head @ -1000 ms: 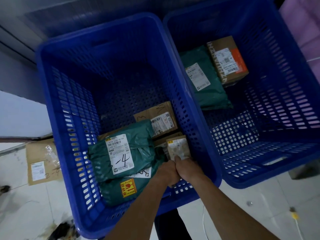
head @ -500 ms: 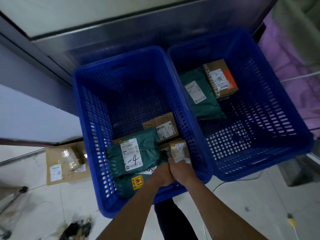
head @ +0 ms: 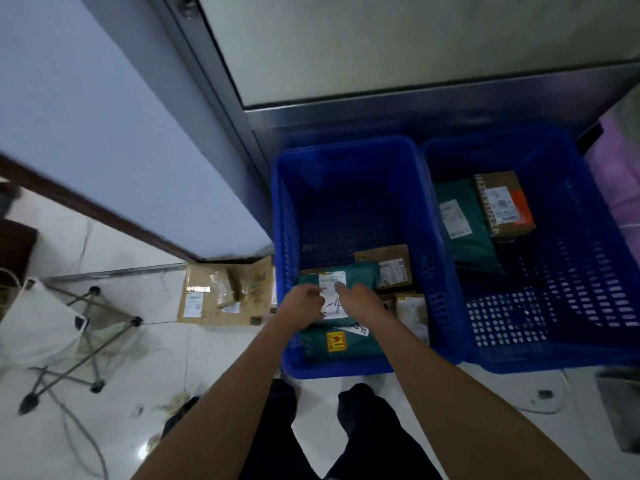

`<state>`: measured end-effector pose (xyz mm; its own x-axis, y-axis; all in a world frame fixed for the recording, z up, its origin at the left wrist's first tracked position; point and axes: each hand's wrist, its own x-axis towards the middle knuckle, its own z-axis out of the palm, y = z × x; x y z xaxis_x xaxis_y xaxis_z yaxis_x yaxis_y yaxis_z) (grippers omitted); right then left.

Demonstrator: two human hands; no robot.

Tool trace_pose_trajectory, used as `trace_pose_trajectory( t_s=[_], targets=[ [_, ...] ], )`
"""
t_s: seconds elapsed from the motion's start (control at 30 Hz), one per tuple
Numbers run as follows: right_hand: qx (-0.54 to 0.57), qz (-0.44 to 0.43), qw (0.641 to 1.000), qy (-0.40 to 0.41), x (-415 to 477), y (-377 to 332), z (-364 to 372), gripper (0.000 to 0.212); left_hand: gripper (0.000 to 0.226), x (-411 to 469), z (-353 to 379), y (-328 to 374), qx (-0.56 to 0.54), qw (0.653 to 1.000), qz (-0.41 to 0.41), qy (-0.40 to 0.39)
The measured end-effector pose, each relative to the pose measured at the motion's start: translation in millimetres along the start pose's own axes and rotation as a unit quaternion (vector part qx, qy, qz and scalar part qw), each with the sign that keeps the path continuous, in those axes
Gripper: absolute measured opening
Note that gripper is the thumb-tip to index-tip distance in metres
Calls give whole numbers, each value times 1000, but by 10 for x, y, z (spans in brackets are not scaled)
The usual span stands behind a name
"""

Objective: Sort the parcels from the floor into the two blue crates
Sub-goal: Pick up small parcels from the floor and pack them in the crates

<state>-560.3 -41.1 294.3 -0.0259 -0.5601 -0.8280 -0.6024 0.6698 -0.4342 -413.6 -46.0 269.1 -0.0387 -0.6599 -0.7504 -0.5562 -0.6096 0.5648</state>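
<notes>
Two blue crates stand side by side on the floor. The left crate [head: 346,147] holds a green bag parcel [head: 360,277] with a white label, a second green bag [head: 349,346] with a yellow sticker, a brown box [head: 388,261] and a small taped box [head: 412,310]. My left hand [head: 304,303] and my right hand [head: 360,301] hover just over the labelled green bag, with nothing in them. The right crate [head: 588,362] holds a green bag [head: 464,230] and a brown box with an orange patch [head: 502,206]. A flat cardboard parcel [head: 225,292] lies on the floor left of the crates.
A folding stool with a white cloth [head: 45,320] stands at the left, with cables [head: 79,431] trailing over the tiles. A wall [head: 104,116] and a metal cabinet base [head: 415,116] close off the back. My legs [head: 346,427] stand right before the left crate.
Both hands let go of the small taped box and moved left and up, over the labelled green bag. The view pulled back and swung left, bringing in the floor and the cardboard parcel.
</notes>
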Motion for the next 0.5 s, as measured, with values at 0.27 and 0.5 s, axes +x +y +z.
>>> trace_pose_trajectory(
  t_s=[0.27, 0.5],
  targets=[
    [-40, -95, 994, 48, 71, -793, 684, 44, 13, 18, -1153, -757, -114, 987, -39, 108],
    [-94, -131, 982, 95, 448, -1418, 1765, 34, 16, 400, -1968, -1554, -137, 983, -66, 101]
  ],
)
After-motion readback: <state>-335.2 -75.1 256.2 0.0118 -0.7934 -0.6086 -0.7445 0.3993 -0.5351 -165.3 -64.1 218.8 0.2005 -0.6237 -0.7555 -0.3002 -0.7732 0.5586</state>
